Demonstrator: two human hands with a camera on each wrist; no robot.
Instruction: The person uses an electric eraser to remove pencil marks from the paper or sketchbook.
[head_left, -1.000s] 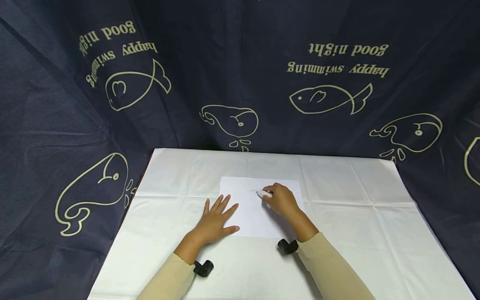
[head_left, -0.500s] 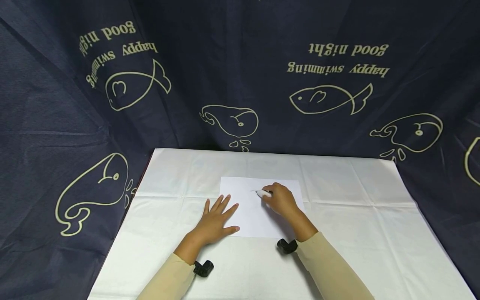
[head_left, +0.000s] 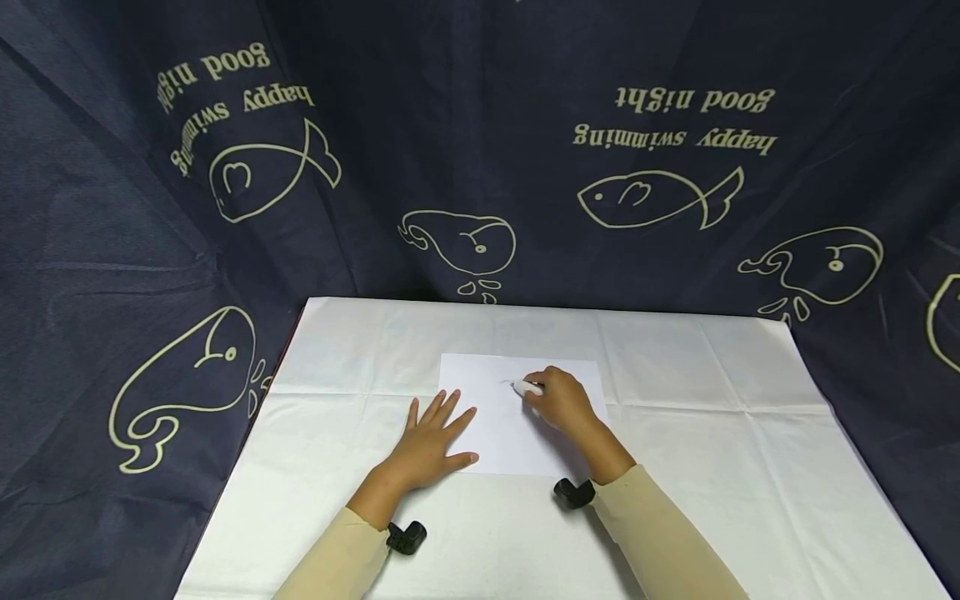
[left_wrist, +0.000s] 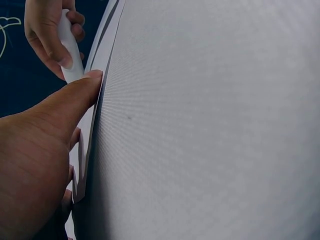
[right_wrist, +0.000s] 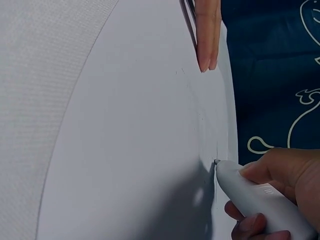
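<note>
A white sheet of paper (head_left: 498,433) lies on the cloth-covered table. My left hand (head_left: 426,446) rests flat on its left side, fingers spread and thumb at the near edge. My right hand (head_left: 564,402) grips a thick white pen-shaped tool (right_wrist: 260,200), its body smooth and rounded. The tool's small dark tip (right_wrist: 217,161) meets the paper in the right wrist view. Just left of the tip, the head view has a short faint grey mark (head_left: 505,382). Part of the tool is hidden by the right fingers.
White creased cloth (head_left: 720,467) covers the table around the sheet. Behind the table hangs a dark blue curtain (head_left: 480,108) with fish and whale drawings. A black wrist device (head_left: 407,538) is worn on the left arm, another black device (head_left: 574,493) on the right.
The right hand's tool tip has shifted very slightly left over the faint mark. My left hand and the paper stay in place.
</note>
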